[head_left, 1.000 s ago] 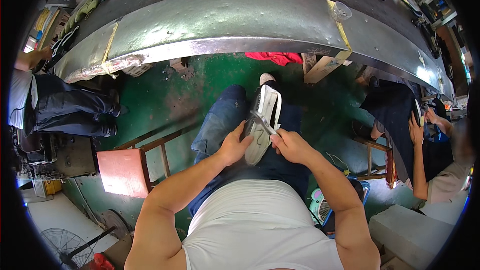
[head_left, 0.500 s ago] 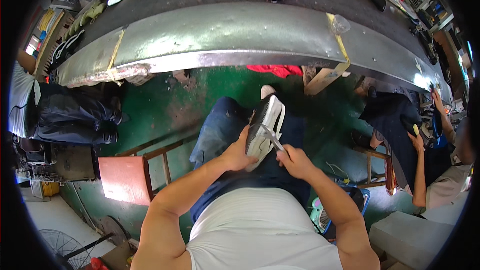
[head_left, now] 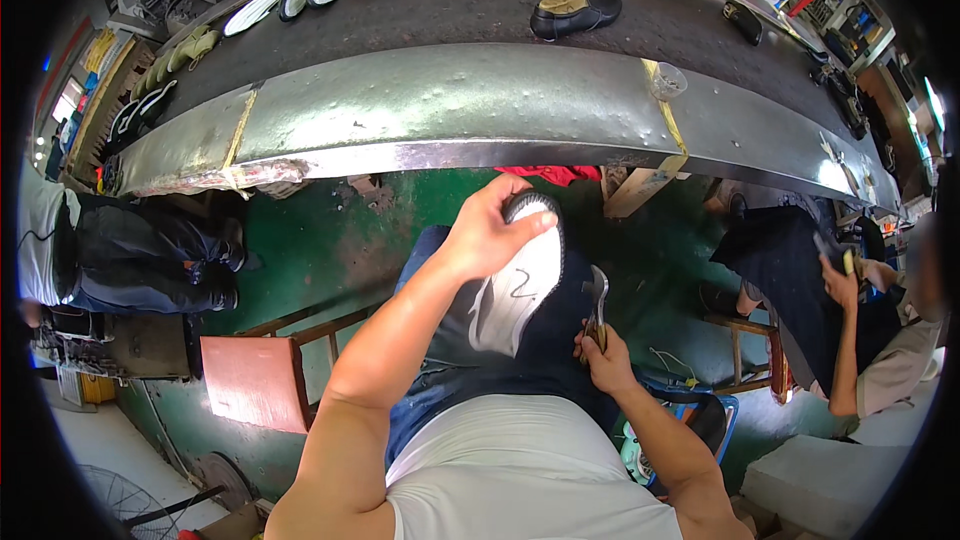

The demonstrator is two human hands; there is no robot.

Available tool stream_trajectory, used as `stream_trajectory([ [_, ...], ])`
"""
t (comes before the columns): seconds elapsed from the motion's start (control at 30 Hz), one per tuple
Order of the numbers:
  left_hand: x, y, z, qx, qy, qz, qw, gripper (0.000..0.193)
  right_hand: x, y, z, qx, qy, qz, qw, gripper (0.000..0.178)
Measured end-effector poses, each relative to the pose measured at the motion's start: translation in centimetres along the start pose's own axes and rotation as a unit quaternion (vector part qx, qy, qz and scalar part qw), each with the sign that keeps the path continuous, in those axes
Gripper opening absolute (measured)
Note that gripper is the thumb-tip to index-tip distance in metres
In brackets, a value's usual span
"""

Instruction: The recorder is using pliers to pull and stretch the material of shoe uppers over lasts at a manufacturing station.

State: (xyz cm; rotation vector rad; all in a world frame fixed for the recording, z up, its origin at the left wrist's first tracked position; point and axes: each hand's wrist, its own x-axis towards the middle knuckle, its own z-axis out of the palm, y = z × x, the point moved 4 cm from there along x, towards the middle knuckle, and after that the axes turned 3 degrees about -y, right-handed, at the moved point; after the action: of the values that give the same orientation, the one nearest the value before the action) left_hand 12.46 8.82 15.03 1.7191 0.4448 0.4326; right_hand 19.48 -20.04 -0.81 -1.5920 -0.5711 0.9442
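Observation:
My left hand is closed round one end of a shoe, its thumb pressed on the white underside. That underside faces up and carries a dark squiggly line; a black gathered edge runs round the upper end. To the shoe's right, apart from it, my right hand grips a pair of pliers. Their curved metal head points away from me, and yellowish handles show at the fingers. Both hands are above my lap.
Ahead runs a dark conveyor belt behind a metal edge, with several shoes along its far side and a brown-and-black shoe nearer. A stool stands left. Co-workers are at left, right and far right.
The shoe has been raised and turned, and my left hand now holds its far end. My right hand has drawn the pliers off the shoe, moving right and toward me.

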Motion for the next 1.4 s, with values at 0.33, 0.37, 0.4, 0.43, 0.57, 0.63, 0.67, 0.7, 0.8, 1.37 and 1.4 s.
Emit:
stream_trajectory([
  [0.33, -5.5, -21.0, 6.0, -0.284, -0.062, -0.335, 0.896, 0.055, 1.8, -8.0, -0.6, -0.335, -0.208, 0.006, 0.919, 0.029],
  [0.37, -5.9, -21.4, 6.1, -0.298, -0.07, -0.316, 0.898, 0.056, 2.0, -7.8, -0.4, -0.354, -0.211, -0.012, 0.911, 0.037],
  [0.4, -6.0, -21.2, 6.4, -0.3, -0.069, -0.317, 0.897, 0.056, 2.3, -7.6, -0.2, -0.375, -0.217, -0.032, 0.901, 0.046],
  [0.43, -6.2, -21.2, 6.6, -0.28, -0.051, -0.333, 0.899, 0.056, 2.6, -7.2, -0.2, -0.376, -0.218, -0.032, 0.9, 0.046],
  [0.57, -6.8, -22.3, 7.2, -0.215, 0.003, -0.308, 0.927, 0.057, 4.0, -8.1, 1.3, -0.456, -0.225, -0.106, 0.854, 0.055],
  [0.63, -7.1, -21.6, 7.5, -0.219, 0.008, -0.316, 0.923, 0.055, 4.8, -10.1, 2.1, -0.485, -0.224, -0.088, 0.84, 0.053],
  [0.67, -7.3, -21.4, 7.5, -0.224, 0.005, -0.312, 0.923, 0.055, 5.5, -11.0, 2.6, -0.507, -0.269, 0.011, 0.819, 0.047],
  [0.7, -7.4, -21.2, 7.6, -0.232, 0.001, -0.308, 0.923, 0.054, 6.1, -11.7, 2.7, -0.524, -0.31, 0.111, 0.785, 0.042],
  [0.8, -8.1, -20.7, 7.5, -0.269, 0.037, -0.338, 0.901, 0.051, 8.1, -14.4, 3.2, -0.489, -0.372, 0.176, 0.77, 0.029],
  [1.37, -6.2, -16.5, 6.5, -0.241, -0.065, -0.271, 0.93, 0.069, 3.0, -0.7, 2.6, 0.097, -0.254, 0.249, 0.93, 0.031],
  [1.4, -5.9, -16.3, 6.9, -0.248, -0.068, -0.28, 0.925, 0.068, 3.3, -0.4, 1.0, 0.195, -0.298, 0.283, 0.89, 0.034],
])
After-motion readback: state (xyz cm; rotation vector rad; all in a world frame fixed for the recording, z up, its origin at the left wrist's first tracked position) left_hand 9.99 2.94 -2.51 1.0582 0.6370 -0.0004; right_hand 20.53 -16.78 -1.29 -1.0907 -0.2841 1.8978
